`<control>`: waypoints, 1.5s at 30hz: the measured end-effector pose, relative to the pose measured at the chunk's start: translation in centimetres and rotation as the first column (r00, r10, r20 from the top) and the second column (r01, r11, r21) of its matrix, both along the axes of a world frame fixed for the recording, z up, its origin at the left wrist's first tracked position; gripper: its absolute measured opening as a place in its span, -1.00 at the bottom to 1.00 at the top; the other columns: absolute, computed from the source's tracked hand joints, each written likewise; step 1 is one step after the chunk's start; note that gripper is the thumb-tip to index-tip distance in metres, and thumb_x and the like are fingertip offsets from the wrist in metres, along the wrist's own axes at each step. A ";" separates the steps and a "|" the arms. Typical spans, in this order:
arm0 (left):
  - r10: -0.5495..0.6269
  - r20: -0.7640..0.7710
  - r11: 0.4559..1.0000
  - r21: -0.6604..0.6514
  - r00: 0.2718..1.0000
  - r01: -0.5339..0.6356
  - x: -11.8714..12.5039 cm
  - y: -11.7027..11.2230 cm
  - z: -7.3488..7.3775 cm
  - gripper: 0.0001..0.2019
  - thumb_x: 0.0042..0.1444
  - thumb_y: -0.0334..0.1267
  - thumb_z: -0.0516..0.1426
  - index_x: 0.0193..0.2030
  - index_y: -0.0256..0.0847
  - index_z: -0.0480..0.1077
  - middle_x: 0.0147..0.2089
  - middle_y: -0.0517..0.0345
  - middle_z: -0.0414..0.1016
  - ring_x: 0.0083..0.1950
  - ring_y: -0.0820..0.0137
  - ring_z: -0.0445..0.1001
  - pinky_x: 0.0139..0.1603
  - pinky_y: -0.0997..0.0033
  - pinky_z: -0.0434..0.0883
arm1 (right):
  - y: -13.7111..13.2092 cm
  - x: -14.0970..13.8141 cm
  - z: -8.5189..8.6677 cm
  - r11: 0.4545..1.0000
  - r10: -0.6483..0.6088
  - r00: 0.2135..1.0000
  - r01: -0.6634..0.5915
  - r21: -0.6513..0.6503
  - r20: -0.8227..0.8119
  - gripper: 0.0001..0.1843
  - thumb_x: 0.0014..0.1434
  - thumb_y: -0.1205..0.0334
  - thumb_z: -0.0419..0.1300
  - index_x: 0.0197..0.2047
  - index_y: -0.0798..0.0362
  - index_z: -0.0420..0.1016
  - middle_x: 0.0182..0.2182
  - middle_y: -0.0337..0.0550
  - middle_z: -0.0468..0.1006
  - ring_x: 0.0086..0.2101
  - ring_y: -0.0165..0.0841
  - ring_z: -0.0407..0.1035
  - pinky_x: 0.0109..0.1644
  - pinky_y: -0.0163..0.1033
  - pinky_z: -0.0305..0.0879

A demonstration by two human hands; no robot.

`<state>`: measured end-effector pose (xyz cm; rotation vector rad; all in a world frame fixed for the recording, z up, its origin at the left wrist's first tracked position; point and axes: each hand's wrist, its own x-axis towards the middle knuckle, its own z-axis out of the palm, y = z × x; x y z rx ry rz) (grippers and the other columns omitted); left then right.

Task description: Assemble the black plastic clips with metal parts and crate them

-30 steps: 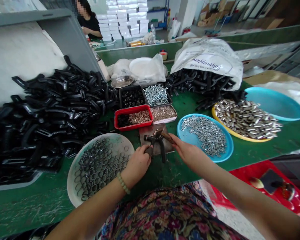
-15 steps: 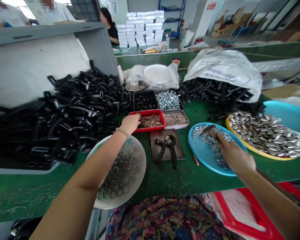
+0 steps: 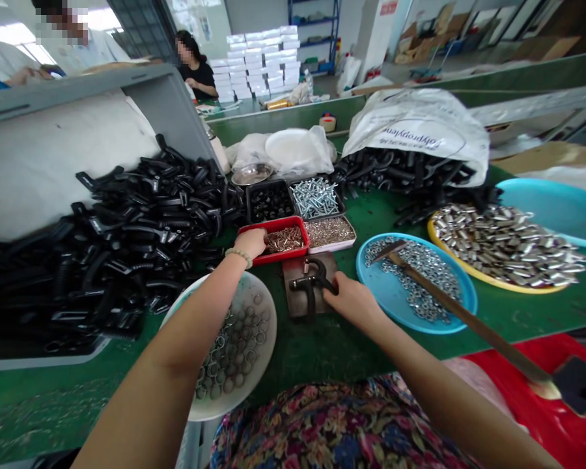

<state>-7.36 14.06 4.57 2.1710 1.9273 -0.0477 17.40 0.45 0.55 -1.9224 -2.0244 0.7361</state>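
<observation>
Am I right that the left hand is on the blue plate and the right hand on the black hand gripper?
No: the head view shows the left hand on the red tray, not the blue plate; the right hand is on the black hand gripper.

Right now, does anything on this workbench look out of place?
Yes: a long brown rod lies slantwise across the blue plate of hex nuts, running past the edge of the green workbench over a red bin. It looks odd because it rests among sorted parts, touched by neither the left hand nor the right hand.
</observation>
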 end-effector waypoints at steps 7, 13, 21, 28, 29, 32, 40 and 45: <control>0.136 0.782 0.988 -0.064 0.608 -0.140 2.0 -5.9 1.0 -0.77 0.14 -0.28 0.08 -0.09 -0.27 0.41 -0.15 0.01 0.53 -0.22 0.40 0.51 -0.11 0.35 0.45 | -2.1 2.2 0.3 0.934 -0.336 0.262 -0.032 -0.356 -0.905 -0.65 0.11 -0.09 0.11 -0.24 -0.05 0.09 -0.77 -0.57 0.12 -0.82 -0.57 -0.13 -0.76 -0.46 -0.22; 0.462 0.836 0.884 -0.462 -0.298 0.073 6.4 -12.8 0.7 -0.73 -0.18 -0.23 0.35 -0.30 -0.22 0.47 -0.31 0.22 0.47 -0.50 0.66 0.33 -0.47 0.63 0.37 | -2.8 1.1 1.0 0.894 -0.403 -0.055 -0.238 -0.380 -0.914 -0.60 0.15 -0.13 0.09 -0.45 0.00 0.11 -0.80 -0.52 0.05 -0.83 -0.61 -0.19 -0.76 -0.45 -0.25; 0.542 0.715 0.840 -0.471 -0.442 0.268 7.1 -13.7 -0.6 -0.75 -0.15 -0.25 0.35 -0.31 -0.17 0.45 -0.27 0.27 0.39 -0.51 0.72 0.24 -0.54 0.70 0.24 | -2.9 1.0 0.9 0.855 -0.449 -0.045 -0.311 -0.415 -0.892 -0.54 0.13 -0.15 0.10 -0.54 0.01 0.08 -0.82 -0.49 0.05 -0.84 -0.61 -0.18 -0.77 -0.45 -0.26; 0.357 0.933 0.933 -0.359 -0.055 -0.037 5.6 -13.6 -1.3 -0.59 -0.08 -0.26 0.28 -0.06 -0.14 0.33 -0.23 0.22 0.39 -0.48 0.62 0.28 -0.51 0.60 0.25 | -3.2 2.2 5.6 0.994 -0.071 0.774 0.005 -0.106 -0.629 -0.64 0.12 -0.11 0.09 -0.20 -0.01 0.38 -0.68 -0.32 0.34 -0.73 -0.44 0.19 -0.67 -0.35 0.06; 0.313 0.950 0.947 -0.311 0.009 -0.085 5.0 -14.1 -1.2 -0.60 -0.07 -0.28 0.27 -0.06 -0.16 0.32 -0.21 0.21 0.40 -0.45 0.60 0.31 -0.48 0.58 0.27 | -3.5 2.6 6.2 0.998 0.017 0.894 0.010 0.058 -0.449 -0.60 0.11 -0.09 0.11 -0.09 -0.02 0.40 -0.59 -0.22 0.45 -0.64 -0.36 0.32 -0.60 -0.31 0.16; 0.329 0.935 0.944 -0.326 0.132 -0.044 4.0 -16.7 -1.4 -0.78 0.07 -0.26 0.15 -0.13 -0.23 0.34 -0.28 0.16 0.43 -0.39 0.50 0.39 -0.35 0.48 0.37 | -3.9 3.8 5.9 0.953 0.026 1.000 -0.028 0.302 0.013 -0.46 0.14 -0.10 0.03 0.09 0.02 0.36 -0.49 -0.02 0.55 -0.55 -0.12 0.44 -0.51 -0.15 0.26; 0.217 0.971 0.951 -0.187 0.099 -0.245 4.9 -23.0 -0.5 -0.61 0.16 -0.19 0.07 0.11 -0.22 0.20 0.10 -0.05 0.39 0.15 0.28 0.33 0.18 0.24 0.26 | -5.0 -4.7 4.9 0.897 0.440 0.850 -0.426 0.116 -0.289 -0.48 0.27 0.01 -0.09 0.23 0.01 0.20 -0.07 -0.03 0.54 -0.10 -0.14 0.45 -0.15 -0.15 0.42; 0.424 0.827 0.695 -0.037 0.369 -0.718 -7.5 -27.8 0.9 -0.67 0.17 -0.14 0.01 0.04 -0.21 0.27 -0.02 -0.01 0.46 0.00 0.26 0.43 0.07 0.20 0.35 | -5.7 -8.7 5.7 0.707 0.677 0.611 -0.694 0.134 -0.410 -0.42 0.28 0.09 -0.05 0.33 -0.01 0.02 -0.08 -0.07 0.50 -0.10 -0.27 0.43 -0.01 -0.16 0.37</control>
